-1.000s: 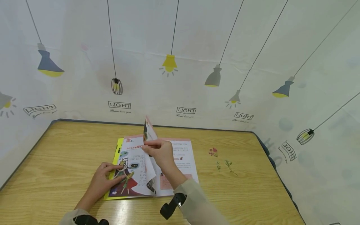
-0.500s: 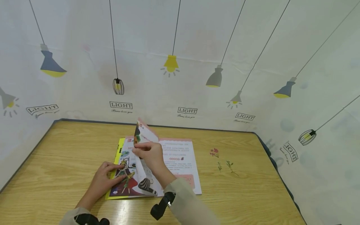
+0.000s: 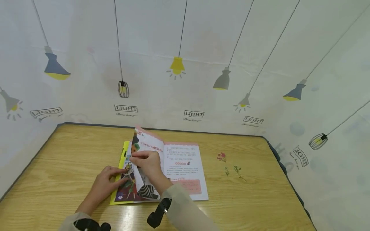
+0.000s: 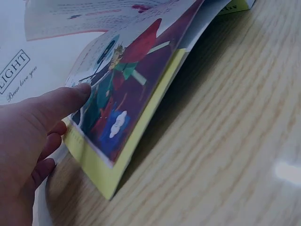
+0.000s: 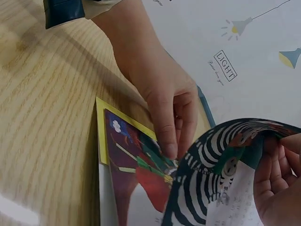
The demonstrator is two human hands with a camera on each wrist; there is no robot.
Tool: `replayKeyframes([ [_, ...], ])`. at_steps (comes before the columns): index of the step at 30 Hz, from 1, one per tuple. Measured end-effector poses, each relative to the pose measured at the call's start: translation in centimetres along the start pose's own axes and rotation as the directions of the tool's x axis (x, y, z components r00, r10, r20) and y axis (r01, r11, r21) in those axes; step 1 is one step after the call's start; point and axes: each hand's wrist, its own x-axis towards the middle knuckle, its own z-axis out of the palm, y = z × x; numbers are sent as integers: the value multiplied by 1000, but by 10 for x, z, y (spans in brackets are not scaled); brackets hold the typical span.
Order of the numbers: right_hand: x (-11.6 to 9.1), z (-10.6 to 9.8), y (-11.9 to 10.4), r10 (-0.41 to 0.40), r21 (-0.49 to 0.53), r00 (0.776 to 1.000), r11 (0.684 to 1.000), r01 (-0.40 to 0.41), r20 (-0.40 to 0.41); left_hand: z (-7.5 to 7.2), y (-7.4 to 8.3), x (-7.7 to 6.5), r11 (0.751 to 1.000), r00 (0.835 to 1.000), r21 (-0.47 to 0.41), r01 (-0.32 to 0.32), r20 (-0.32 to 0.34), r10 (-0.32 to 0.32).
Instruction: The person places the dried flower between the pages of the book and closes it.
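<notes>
An open picture book (image 3: 185, 154) with a yellow back cover lies on the wooden table. My right hand (image 3: 150, 165) pinches the outer edge of a page (image 3: 148, 141) that stands raised over the left side. In the right wrist view, the right fingers (image 5: 270, 174) bend round this curled page, which carries a zebra picture (image 5: 188, 197). My left hand (image 3: 105, 183) rests at the book's left edge, thumb and index finger on the purple illustrated page. In the left wrist view, the left thumb (image 4: 70, 99) presses that page, with the other fingers beside the edge.
To the right of the book lie a pink flower (image 3: 221, 157) and two green sprigs (image 3: 239, 172). Behind the table (image 3: 260, 195) hangs a pale backdrop (image 3: 156, 77) printed with lamps. A black wrist strap (image 3: 159, 213) sits at the right sleeve.
My right hand has moved left and slightly down, carrying the page further over the left side. More of the page's printed face and the right-hand page now show. My left hand stays in place.
</notes>
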Motion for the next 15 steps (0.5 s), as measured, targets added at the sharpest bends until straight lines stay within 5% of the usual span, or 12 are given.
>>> replayKeyframes([
  [10,1,18,16,-2,32,1000,999,2,19,-26,-8,-1,1000,999,1,3,-44,-3],
  [15,3,26,25,9,23,1000,1000,-9,5,-38,-10,4,999,999,-8,34,-11,-34],
])
